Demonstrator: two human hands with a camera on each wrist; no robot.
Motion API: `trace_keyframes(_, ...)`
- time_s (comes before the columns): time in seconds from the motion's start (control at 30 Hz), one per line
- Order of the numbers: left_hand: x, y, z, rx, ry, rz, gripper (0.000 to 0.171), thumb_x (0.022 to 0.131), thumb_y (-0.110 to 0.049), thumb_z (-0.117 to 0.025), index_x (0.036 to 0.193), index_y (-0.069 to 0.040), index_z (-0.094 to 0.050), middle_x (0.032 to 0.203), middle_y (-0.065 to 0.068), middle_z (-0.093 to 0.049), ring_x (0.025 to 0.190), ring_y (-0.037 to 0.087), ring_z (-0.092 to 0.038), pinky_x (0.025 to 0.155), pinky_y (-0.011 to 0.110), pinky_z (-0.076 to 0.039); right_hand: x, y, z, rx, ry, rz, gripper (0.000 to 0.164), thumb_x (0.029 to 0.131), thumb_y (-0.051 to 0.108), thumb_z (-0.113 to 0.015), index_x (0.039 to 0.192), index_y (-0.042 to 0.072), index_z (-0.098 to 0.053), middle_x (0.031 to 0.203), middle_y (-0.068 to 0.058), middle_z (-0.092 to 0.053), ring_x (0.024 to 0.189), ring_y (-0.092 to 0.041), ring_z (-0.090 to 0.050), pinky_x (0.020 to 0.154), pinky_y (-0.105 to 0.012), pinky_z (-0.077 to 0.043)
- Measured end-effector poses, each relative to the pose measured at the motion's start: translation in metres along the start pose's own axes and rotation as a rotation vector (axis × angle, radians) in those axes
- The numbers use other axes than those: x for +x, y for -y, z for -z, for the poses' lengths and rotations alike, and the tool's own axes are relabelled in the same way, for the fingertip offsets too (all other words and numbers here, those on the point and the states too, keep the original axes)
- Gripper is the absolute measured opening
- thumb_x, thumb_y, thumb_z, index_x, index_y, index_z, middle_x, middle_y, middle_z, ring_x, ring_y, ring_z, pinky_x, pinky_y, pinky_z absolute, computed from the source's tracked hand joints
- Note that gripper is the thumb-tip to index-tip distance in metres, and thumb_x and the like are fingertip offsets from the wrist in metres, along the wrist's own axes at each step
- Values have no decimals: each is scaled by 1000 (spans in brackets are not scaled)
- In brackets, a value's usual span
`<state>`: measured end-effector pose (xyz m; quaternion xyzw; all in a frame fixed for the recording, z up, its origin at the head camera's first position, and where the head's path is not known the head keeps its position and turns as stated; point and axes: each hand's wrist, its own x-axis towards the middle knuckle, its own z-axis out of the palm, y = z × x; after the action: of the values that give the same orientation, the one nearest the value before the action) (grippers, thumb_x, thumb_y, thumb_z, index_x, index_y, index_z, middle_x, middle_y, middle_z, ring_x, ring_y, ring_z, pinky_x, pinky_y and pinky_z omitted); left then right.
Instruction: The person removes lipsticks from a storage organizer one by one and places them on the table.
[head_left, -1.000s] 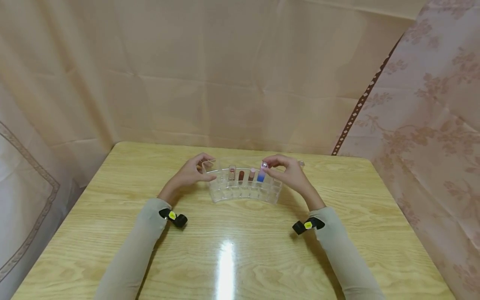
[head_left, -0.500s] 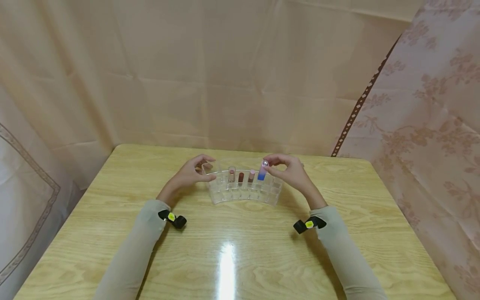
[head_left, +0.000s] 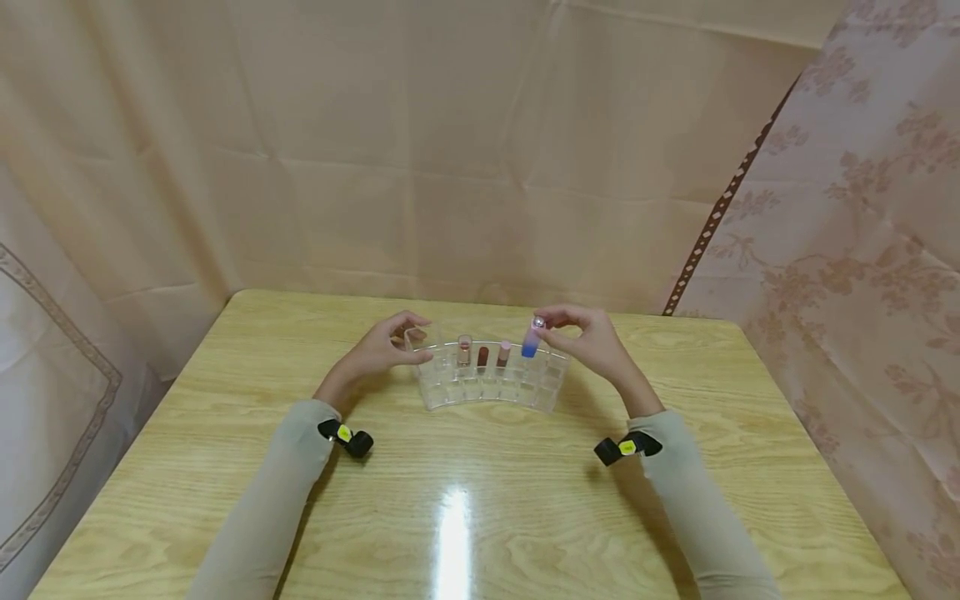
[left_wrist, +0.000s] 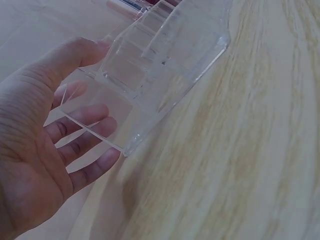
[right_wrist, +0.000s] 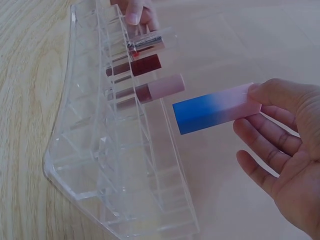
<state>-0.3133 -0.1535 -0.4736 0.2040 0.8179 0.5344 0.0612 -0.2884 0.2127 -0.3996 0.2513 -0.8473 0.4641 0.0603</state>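
Note:
My left hand (head_left: 378,346) grips the left end of a clear tiered lipstick organizer (head_left: 491,402), thumb in front and fingers behind the see-through wall (left_wrist: 107,112). Between thumb and fingertips, my right hand (head_left: 592,340) pinches a square lipstick tube (right_wrist: 215,109) that fades from pink to blue. Its blue end points down, just above the organizer's back row on the right and apart from it. Farther left in that row stand a pink-capped tube (right_wrist: 166,86), a dark red tube (right_wrist: 146,65) and a clear-capped lipstick (head_left: 464,351).
The organizer stands on a wood-grain table (head_left: 375,517) towards its far edge. Beige cloth (head_left: 450,167) hangs behind the table, and a floral curtain (head_left: 862,250) hangs on the right. Each wrist wears a black camera strap (head_left: 628,448).
My right hand has shifted right and slightly up with the pink-and-blue lipstick tube, now farther from the pink-capped one. My left hand and the organizer have stayed put.

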Motion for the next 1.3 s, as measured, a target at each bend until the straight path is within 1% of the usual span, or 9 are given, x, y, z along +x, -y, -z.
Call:
trace_keyframes(0.13,0,0,0,20,-2,-26,59,85,-16,-83,135,0,-56,122,28,-65,97,27,-61,79,27,-50,0,-2,3,4,-8,-3,27,90,11,-78,116,4,-75,107,-13,-76,96,-9,-65,94,-47,-54)
trace_keyframes(0.23,0,1,-1,33,-9,-45,59,86,-18,-83,135,1,-56,122,28,-65,97,24,-61,79,27,-49,-1,-1,4,1,-12,-12,27,90,5,-76,117,1,-74,108,-17,-76,96,-9,-65,93,-43,-54)
trace_keyframes(0.4,-1,1,-1,27,-12,-22,57,86,-15,-83,135,-1,-57,124,26,-66,100,29,-61,80,28,-48,-2,0,6,-3,-18,-28,26,91,2,-74,116,-3,-73,109,-22,-74,96,-10,-65,89,-26,-53)
trace_keyframes(0.53,0,1,-2,22,-10,-7,57,86,-13,-83,136,-2,-57,125,27,-65,103,32,-60,81,28,-48,-3,-3,10,9,-19,-31,25,91,8,-76,115,3,-75,109,-16,-76,96,-9,-65,86,-19,-51)
trace_keyframes(0.7,0,2,-2,14,-9,-4,57,86,-14,-83,136,-3,-57,126,26,-65,105,34,-60,83,31,-48,-4,-3,15,25,-8,-14,24,91,13,-77,114,6,-76,108,-14,-76,97,-12,-67,85,-20,-52)
trace_keyframes(0.9,1,3,-1,19,-8,-14,57,86,-14,-82,136,-3,-57,126,25,-65,105,34,-60,85,32,-48,-5,-1,22,0,8,-33,25,92,17,-77,116,8,-75,109,-13,-76,97,-10,-66,83,-23,-53)
trace_keyframes(1.0,1,3,-1,15,-8,-14,57,86,-14,-83,136,-3,-57,125,25,-65,106,34,-60,86,33,-48,-6,-1,26,-11,17,-31,25,92,17,-77,115,8,-75,110,-12,-75,97,-8,-66,81,-23,-53)
trace_keyframes(1.2,1,4,-1,8,-13,-14,57,85,-16,-84,135,-4,-58,125,24,-66,106,34,-61,87,33,-49,-8,-2,37,-4,19,-13,25,92,14,-76,116,5,-75,112,-13,-75,98,-6,-66,87,-23,-52)
trace_keyframes(1.3,0,4,-1,-4,-9,-6,58,85,-17,-84,136,-4,-58,126,24,-65,107,35,-61,89,35,-49,-9,-3,44,0,9,-12,25,93,13,-76,117,5,-74,112,-14,-75,98,-5,-66,87,-21,-53)
